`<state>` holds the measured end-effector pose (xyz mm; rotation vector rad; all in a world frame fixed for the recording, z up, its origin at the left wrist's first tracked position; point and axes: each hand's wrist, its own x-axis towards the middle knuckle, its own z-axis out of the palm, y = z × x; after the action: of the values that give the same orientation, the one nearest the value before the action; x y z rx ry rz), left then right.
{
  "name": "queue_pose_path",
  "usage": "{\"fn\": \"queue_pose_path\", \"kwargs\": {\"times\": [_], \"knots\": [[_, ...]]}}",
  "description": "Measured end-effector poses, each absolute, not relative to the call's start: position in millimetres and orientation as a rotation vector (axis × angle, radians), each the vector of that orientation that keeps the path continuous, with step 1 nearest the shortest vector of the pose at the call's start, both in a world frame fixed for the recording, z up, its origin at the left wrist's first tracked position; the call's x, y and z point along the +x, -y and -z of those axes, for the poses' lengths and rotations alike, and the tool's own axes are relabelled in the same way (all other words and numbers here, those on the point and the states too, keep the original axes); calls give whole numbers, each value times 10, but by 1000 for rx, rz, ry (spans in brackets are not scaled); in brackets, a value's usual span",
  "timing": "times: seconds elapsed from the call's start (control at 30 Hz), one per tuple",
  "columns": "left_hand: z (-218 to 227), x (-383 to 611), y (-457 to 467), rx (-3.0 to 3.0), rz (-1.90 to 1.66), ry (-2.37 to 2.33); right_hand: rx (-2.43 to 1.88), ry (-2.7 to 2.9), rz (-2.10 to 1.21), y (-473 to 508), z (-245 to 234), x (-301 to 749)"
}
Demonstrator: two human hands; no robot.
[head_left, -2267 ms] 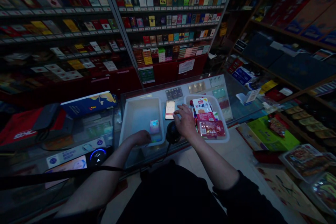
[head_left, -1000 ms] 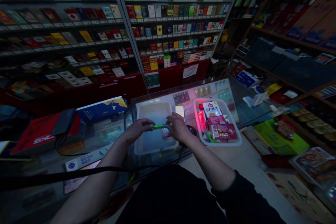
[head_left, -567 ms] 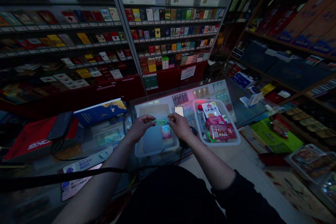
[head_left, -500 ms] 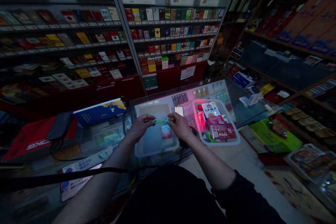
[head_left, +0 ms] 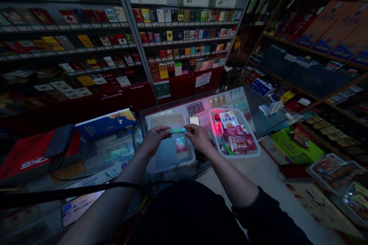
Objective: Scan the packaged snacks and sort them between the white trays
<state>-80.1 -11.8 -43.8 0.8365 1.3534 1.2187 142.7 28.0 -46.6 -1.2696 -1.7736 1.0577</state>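
Observation:
My left hand (head_left: 155,140) and my right hand (head_left: 198,138) pinch the two ends of a slim green and blue stick pack (head_left: 177,130), held level above a white tray (head_left: 169,158) on the glass counter. A small shiny pink packet (head_left: 181,144) lies in that tray under the pack. Just behind my right hand lies a lit phone (head_left: 194,120). A dark round scanner (head_left: 202,155) sits partly hidden below my right wrist and casts a red glow.
A second white tray (head_left: 257,151) to the right holds several red snack packets (head_left: 237,138). A blue carton (head_left: 105,122) and a red bag (head_left: 28,157) lie on the counter to the left. Shelves of small boxes fill the back wall, and goods crowd the right side.
My left hand left the tray and my right hand left the phone; both came together on the stick pack and lifted it slightly. The scanner's red glow came on.

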Motion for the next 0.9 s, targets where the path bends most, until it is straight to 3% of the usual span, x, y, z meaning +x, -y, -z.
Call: {"fn": "queue_pose_path", "kwargs": {"times": [0.3,0.9], "knots": [[477,-464,-91,792,-1228,-1313,-1368,1522,-1081,-398,556,1626],[565,388,-533,1236,-924,-1407,-1709,1560,-738,-529,604,2474]]}}
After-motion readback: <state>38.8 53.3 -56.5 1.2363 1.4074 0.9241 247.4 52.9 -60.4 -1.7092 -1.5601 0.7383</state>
